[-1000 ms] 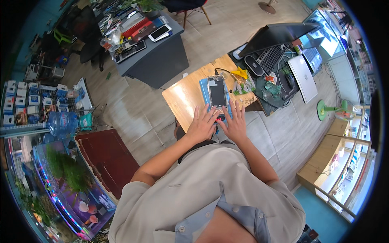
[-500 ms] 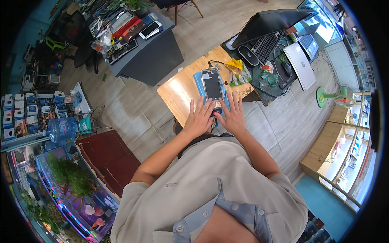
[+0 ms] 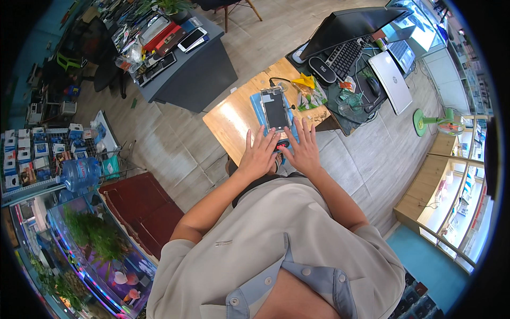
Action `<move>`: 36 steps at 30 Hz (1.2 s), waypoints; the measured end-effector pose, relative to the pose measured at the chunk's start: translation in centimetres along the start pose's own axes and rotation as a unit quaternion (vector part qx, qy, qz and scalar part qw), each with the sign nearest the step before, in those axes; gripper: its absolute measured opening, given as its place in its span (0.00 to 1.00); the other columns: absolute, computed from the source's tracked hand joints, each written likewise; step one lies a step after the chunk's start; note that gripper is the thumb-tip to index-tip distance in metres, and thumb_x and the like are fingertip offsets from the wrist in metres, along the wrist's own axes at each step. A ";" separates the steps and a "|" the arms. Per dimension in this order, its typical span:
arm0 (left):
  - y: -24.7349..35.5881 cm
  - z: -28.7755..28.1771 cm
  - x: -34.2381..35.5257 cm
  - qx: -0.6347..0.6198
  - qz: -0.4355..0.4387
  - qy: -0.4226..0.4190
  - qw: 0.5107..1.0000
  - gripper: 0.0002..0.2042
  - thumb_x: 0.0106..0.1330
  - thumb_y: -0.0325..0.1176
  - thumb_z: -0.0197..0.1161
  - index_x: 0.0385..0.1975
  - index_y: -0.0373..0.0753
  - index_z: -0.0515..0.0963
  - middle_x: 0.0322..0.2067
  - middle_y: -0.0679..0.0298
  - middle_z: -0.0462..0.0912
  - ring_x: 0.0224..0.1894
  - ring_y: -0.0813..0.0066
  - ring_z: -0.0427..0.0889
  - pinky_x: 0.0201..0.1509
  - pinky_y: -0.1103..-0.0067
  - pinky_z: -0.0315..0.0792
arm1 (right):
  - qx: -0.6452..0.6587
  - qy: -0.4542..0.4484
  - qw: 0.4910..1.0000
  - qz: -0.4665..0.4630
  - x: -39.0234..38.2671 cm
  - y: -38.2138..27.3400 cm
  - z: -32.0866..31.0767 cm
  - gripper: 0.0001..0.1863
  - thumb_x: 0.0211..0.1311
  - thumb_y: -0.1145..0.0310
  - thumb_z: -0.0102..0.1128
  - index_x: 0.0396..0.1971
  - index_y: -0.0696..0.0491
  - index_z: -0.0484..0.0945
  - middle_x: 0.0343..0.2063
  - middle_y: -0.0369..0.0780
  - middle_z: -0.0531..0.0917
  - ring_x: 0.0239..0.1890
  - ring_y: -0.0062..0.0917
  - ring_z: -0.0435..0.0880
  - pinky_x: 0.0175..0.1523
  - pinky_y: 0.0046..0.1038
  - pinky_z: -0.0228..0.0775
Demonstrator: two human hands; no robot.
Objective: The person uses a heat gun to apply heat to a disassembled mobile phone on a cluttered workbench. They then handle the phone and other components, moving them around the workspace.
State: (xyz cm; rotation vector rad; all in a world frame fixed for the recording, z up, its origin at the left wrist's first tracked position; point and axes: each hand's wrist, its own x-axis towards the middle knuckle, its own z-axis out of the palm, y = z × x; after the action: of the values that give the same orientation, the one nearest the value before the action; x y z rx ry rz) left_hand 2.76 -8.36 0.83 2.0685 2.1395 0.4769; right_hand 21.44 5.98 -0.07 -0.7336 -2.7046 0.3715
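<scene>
A phone-sized dark panel with a pale metallic frame [image 3: 275, 110] lies on a flat blue device [image 3: 256, 105] on the wooden table [image 3: 228, 121]. A black cable runs to its far end, and a small black knob [image 3: 292, 107] sticks out at its right side. My left hand [image 3: 258, 154] is open with fingers spread, its fingertips at the panel's near edge. My right hand [image 3: 302, 150] is open too, thumb pointing inward, fingertips by the near right corner. Between the hands shows a small red and black part [image 3: 282, 144], partly hidden. Neither hand grips anything.
Right of the device lie a green and yellow packet [image 3: 311, 97], a speaker [image 3: 322, 69], keyboard [image 3: 342, 57], monitor [image 3: 350, 29] and silver laptop [image 3: 391, 82]. A grey desk [image 3: 196, 72] with phones and clutter stands far left. An aquarium [image 3: 95, 234] is near left.
The whole view has shifted very slightly. Both hands stay spread at the panel's near end, with only a tiny movement of the fingers.
</scene>
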 end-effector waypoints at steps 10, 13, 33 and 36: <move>0.0 0.0 0.0 -0.006 -0.002 -0.010 1.000 0.37 0.78 0.45 0.66 0.84 0.43 0.65 0.84 0.57 0.63 0.88 0.41 0.53 0.87 0.34 0.41 | -0.002 0.002 1.000 0.000 0.1 -0.1 -0.1 0.38 0.77 0.42 0.66 0.77 0.50 0.75 0.86 0.54 0.58 0.86 0.60 0.55 0.84 0.70 0.46; -0.2 0.3 0.0 -0.001 0.000 -0.005 1.000 0.37 0.78 0.46 0.66 0.85 0.44 0.64 0.84 0.57 0.63 0.88 0.42 0.53 0.87 0.34 0.41 | -0.003 0.004 1.000 0.000 0.1 -0.1 -0.1 0.38 0.77 0.42 0.66 0.78 0.49 0.75 0.85 0.54 0.59 0.86 0.60 0.56 0.84 0.70 0.46; -0.1 0.1 0.1 0.014 0.004 0.003 1.000 0.37 0.77 0.44 0.66 0.85 0.45 0.64 0.84 0.57 0.62 0.87 0.43 0.54 0.86 0.36 0.43 | 0.074 0.081 0.979 0.172 -4.2 5.1 2.8 0.36 0.65 0.51 0.82 0.63 0.59 0.79 0.66 0.51 0.77 0.66 0.51 0.77 0.69 0.50 0.71; 0.0 -0.3 0.3 -0.006 -0.008 0.037 0.999 0.37 0.76 0.42 0.67 0.83 0.43 0.65 0.83 0.54 0.62 0.86 0.42 0.56 0.87 0.37 0.44 | 0.086 0.071 0.973 0.200 -4.1 5.5 4.1 0.37 0.63 0.49 0.83 0.62 0.59 0.80 0.65 0.52 0.78 0.66 0.52 0.78 0.68 0.50 0.71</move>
State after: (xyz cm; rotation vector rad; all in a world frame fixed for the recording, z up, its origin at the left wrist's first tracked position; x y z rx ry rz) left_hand 2.67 -8.07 1.20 2.0562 2.1860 0.5726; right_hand 25.79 7.75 -6.63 -1.2051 -2.3456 0.6107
